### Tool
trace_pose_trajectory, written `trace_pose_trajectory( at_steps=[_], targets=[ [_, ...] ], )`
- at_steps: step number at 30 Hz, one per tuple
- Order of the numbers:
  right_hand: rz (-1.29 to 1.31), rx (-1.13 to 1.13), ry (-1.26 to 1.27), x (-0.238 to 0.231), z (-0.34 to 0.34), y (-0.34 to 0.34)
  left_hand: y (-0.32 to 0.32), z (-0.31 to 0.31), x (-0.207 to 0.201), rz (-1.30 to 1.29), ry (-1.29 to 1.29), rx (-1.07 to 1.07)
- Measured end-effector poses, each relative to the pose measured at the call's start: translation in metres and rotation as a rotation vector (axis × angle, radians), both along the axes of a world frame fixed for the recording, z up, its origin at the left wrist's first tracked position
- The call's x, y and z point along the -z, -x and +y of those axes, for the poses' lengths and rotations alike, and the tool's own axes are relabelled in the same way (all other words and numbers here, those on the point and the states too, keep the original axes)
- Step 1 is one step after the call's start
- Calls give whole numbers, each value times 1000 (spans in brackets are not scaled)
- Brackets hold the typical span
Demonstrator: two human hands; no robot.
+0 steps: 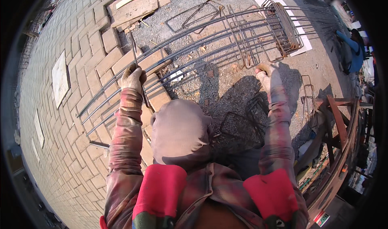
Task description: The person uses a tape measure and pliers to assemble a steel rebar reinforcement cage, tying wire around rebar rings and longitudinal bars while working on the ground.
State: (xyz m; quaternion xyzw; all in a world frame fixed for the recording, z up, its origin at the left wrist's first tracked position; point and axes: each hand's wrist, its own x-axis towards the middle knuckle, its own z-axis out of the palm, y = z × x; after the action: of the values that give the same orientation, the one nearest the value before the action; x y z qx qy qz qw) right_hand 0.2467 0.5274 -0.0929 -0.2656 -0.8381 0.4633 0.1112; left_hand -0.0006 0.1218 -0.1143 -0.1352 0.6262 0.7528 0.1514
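Observation:
My left hand [132,77], in what looks like a pale work glove, is closed round a long thin dark metal bar [134,49]. The bar stands crosswise over several long steel reinforcing rods [188,47]. Near the rods' lower edge, my right hand [268,73] has its fingers curled together; what they hold, if anything, is too small to make out. Just beyond it, loose square rebar stirrups [238,39] hang around the rods. A dense bundle of rusty stirrups [283,29] sits further right on the same rods. My bent knee [182,128] shows between my arms.
Stacked paving blocks [87,59] fill the left side. Beyond the rods, a loose stirrup [194,17] lies on gravel near a wooden board [135,7]. Rusty steel framing [337,120] stands at the right. A person in blue [353,47] is at the far right.

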Motion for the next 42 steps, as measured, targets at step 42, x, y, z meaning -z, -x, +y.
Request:
trace_pose_trajectory(
  at_steps=[42],
  targets=[
    [-1373,-341,-91,69,-32,-126,-92,128,-165,477,9,1151]
  ],
)
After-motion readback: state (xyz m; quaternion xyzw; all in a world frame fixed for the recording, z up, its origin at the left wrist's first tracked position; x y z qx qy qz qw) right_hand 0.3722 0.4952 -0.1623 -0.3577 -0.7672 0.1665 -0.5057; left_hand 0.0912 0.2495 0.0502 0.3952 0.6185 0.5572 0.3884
